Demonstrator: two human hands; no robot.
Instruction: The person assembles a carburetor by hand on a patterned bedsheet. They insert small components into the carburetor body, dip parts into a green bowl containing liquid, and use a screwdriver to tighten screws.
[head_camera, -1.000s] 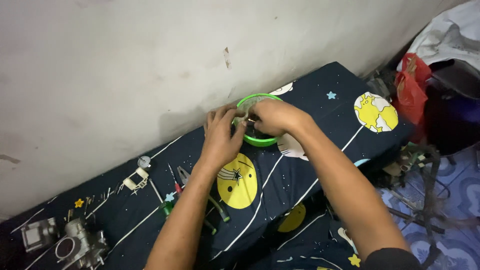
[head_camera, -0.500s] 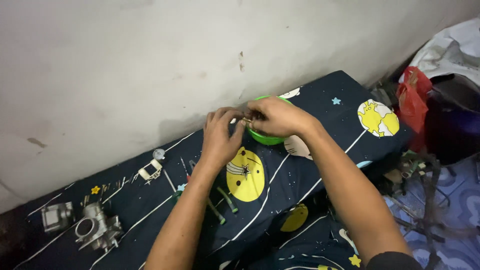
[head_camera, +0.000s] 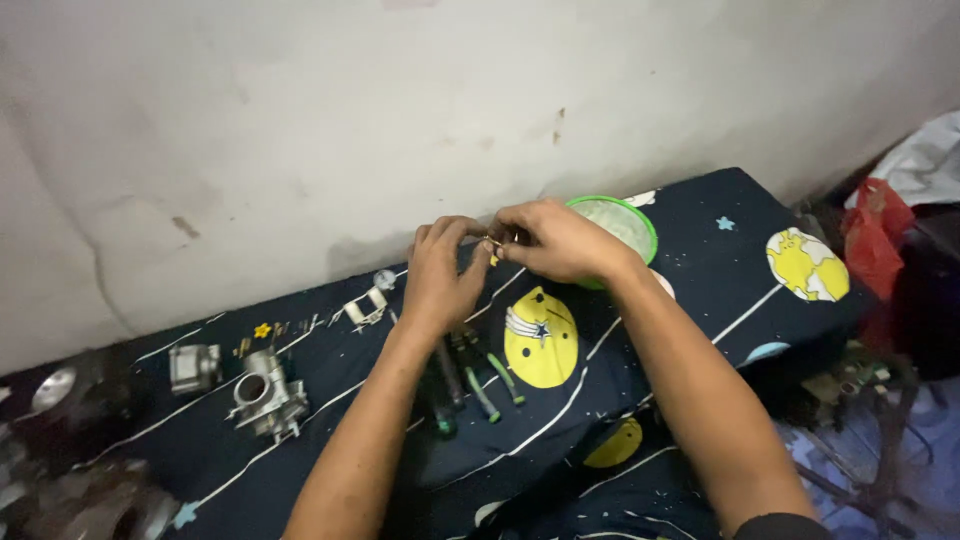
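Pinched between the fingertips of both hands: a tiny brass-coloured part (head_camera: 493, 243), glinting, too small to tell its exact shape, held above the cloth at the middle of the view. Left hand (head_camera: 443, 275) curled, thumb and forefinger closed on the part from 9 o'clock. Right hand (head_camera: 558, 240) closed on it from 3 o'clock, knuckles up, covering part of a green-rimmed bowl (head_camera: 622, 221).

Bowl round, plastic-looking, pale inside, set at 3 o'clock of the part, just behind the right hand. Underneath, a dark navy bedsheet (head_camera: 700, 290), soft and creased, printed with yellow planets, white lines and small stars, spread over a low platform against a rough, stained plaster wall (head_camera: 300, 130).

At 6 o'clock of the left hand, green-handled screwdrivers (head_camera: 480, 385) lying on the sheet, slim metal shafts, partly hidden by the forearm. At 8 o'clock, well apart, a cast-metal carburettor body (head_camera: 265, 395), dull grey, knobbly. Beside it at 9 o'clock, a smaller boxy metal piece (head_camera: 193, 366). Near the wall at 9 o'clock of the left hand, a small white bracket-like part (head_camera: 364, 308). Far at 3 o'clock, a red plastic bag (head_camera: 875, 245), crumpled.
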